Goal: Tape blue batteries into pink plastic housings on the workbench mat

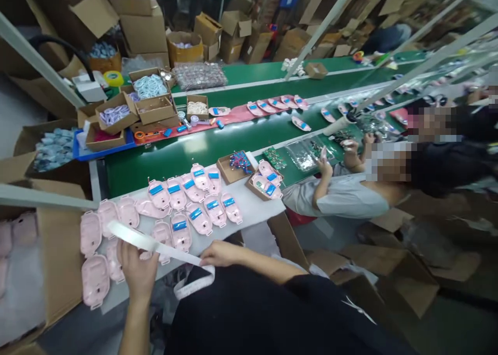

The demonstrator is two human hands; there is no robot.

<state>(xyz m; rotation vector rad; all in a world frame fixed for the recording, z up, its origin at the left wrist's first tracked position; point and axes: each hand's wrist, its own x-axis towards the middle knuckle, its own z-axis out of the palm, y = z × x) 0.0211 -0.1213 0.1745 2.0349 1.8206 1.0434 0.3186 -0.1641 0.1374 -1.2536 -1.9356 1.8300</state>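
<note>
My left hand (pixel 137 269) is closed round a long white strip of tape (pixel 151 245) that runs across my lap. My right hand (pixel 221 254) pinches the same strip further right, where it curls down into a loop (pixel 194 286). Both hands hover at the near edge of a white work surface (pixel 257 202). On it lie several pink plastic shells (pixel 176 195); those to the right carry blue batteries, while the plain ones (pixel 94 277) lie at the left by my left hand.
A small cardboard box of blue-and-red wired parts (pixel 238 164) and another box with pink shells (pixel 266 182) stand at the surface's right end. A green conveyor belt (pixel 194 150) runs behind. Co-workers sit to the right (pixel 350 194). Cardboard boxes surround the station.
</note>
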